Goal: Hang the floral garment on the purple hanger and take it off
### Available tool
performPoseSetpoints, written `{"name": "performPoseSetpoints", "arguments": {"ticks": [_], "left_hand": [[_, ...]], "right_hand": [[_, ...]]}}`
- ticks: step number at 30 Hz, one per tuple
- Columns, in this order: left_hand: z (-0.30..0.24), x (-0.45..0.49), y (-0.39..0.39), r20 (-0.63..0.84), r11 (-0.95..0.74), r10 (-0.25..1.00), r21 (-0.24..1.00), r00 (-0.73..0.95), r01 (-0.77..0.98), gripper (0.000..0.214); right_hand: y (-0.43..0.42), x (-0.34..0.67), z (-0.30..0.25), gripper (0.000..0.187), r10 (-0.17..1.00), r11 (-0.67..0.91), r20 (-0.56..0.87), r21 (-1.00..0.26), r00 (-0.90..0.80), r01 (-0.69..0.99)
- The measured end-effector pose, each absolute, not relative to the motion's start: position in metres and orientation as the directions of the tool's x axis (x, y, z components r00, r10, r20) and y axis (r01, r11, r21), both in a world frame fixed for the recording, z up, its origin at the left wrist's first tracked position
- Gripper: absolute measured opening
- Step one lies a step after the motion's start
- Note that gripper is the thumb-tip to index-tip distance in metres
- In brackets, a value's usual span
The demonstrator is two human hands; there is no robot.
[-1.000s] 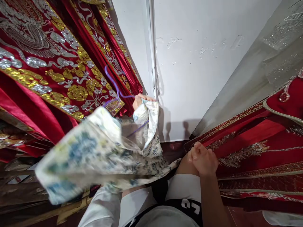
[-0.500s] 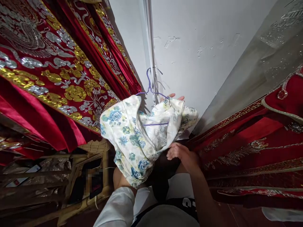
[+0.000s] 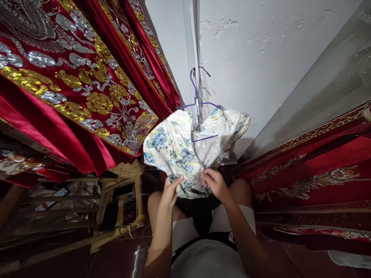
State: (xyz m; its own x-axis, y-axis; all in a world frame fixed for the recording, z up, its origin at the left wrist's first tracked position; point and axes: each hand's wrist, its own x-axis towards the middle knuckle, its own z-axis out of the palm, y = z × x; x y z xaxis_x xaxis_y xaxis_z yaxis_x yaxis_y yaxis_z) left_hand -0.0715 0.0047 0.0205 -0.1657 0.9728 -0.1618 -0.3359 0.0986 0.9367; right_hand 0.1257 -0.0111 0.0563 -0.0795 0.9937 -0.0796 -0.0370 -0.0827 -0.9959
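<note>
A white short-sleeved top with blue and yellow flowers hangs on a purple wire hanger in front of the wall. Its neckline gapes, and the hanger's lower bar shows inside. My left hand grips the lower left side of the top, thumb in front and fingers mostly behind the cloth. At the bottom of the neck opening, my right hand pinches the front edge between thumb and fingers. Whether a fastener lies under those fingertips is hidden.
Red velvet cloth with gold and silver sequins hangs at the left. Beaded red garments hang at the right. A wooden frame stands low at the left, with a phone-like object on it. The white wall is behind.
My left hand has come from behind the top to its lower left side and taken hold. My right hand has closed on the front edge. The neckline is drawn more together.
</note>
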Motion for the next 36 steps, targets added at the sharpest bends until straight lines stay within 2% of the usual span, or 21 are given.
{"name": "performPoseSetpoints", "arguments": {"ticks": [2,3,4,5,6,8,10,13,17,22,25,27,29,33,34,36], "left_hand": [[0.023,-0.066,0.008,-0.075,-0.012,0.905,0.979,-0.419,-0.203,0.052],[0.023,-0.062,0.008,0.038,-0.103,0.837,0.991,-0.545,-0.09,0.056],[0.023,-0.057,0.007,0.158,-0.175,0.781,0.984,-0.604,0.031,0.059],[0.023,-0.051,0.006,0.256,-0.22,0.772,0.966,-0.582,0.133,0.06],[0.022,-0.045,0.005,0.318,-0.249,0.812,0.947,-0.49,0.203,0.056],[0.023,-0.03,0.003,0.339,-0.288,0.922,0.924,-0.188,0.252,0.032],[0.025,-0.015,0.003,0.319,-0.311,0.948,0.916,0.008,0.253,0.012],[0.028,0.003,0.003,0.364,-0.354,0.931,0.887,0.025,0.297,0.02],[0.018,0.013,0.003,0.372,-0.414,0.91,0.823,0.182,0.39,0.025],[0.017,-0.001,0.02,0.276,-0.425,0.895,0.768,0.351,0.48,0.017],[0.06,-0.015,0.046,0.412,-0.51,0.855,0.779,0.316,0.364,0.008],[0.104,-0.02,0.065,0.581,-0.6,0.798,0.743,0.16,0.296,0.023],[0.148,-0.019,0.084,0.684,-0.665,0.725,0.661,0.087,0.347,0.028],[0.201,-0.011,0.107,0.751,-0.74,0.623,0.475,0.22,0.477,0.02],[0.205,-0.012,0.112,0.766,-0.744,0.606,0.451,0.214,0.494,0.021],[0.201,-0.025,0.123,0.804,-0.721,0.587,0.468,0.094,0.511,0.021]], "right_hand": [[-0.011,0.123,0.061,0.038,0.993,-0.109,-0.105,-0.992,-0.056,-0.067],[-0.011,0.122,0.062,0.038,0.992,-0.123,-0.12,-0.99,-0.049,-0.073],[-0.012,0.12,0.063,0.037,0.99,-0.138,-0.135,-0.988,-0.047,-0.071],[-0.012,0.119,0.064,0.036,0.987,-0.155,-0.151,-0.986,-0.054,-0.064],[-0.011,0.119,0.066,0.035,0.984,-0.168,-0.164,-0.984,-0.068,-0.057],[-0.006,0.118,0.07,0.032,0.979,-0.175,-0.168,-0.983,-0.115,-0.052],[0.005,0.121,0.082,0.028,0.974,-0.16,-0.149,-0.986,-0.168,-0.052],[0.038,0.132,0.119,0.02,0.98,-0.127,-0.115,-0.99,-0.16,-0.067],[0.093,0.149,0.187,0.016,0.997,-0.066,-0.07,-0.989,0.029,-0.135],[0.114,0.145,0.228,0.022,0.99,0.139,0.13,-0.973,0.058,-0.183],[0.102,0.138,0.221,0.026,0.991,0.13,0.13,-0.98,0.012,-0.151],[0.094,0.135,0.213,0.027,0.991,0.136,0.137,-0.984,-0.006,-0.118],[0.09,0.134,0.207,0.025,0.981,0.191,0.194,-0.978,-0.028,-0.081],[0.094,0.135,0.194,0.022,0.954,0.298,0.298,-0.953,-0.005,0.058],[0.096,0.135,0.188,0.023,0.955,0.291,0.295,-0.95,0.021,0.11],[0.098,0.135,0.174,0.025,0.965,0.242,0.257,-0.948,0.049,0.206]]}}
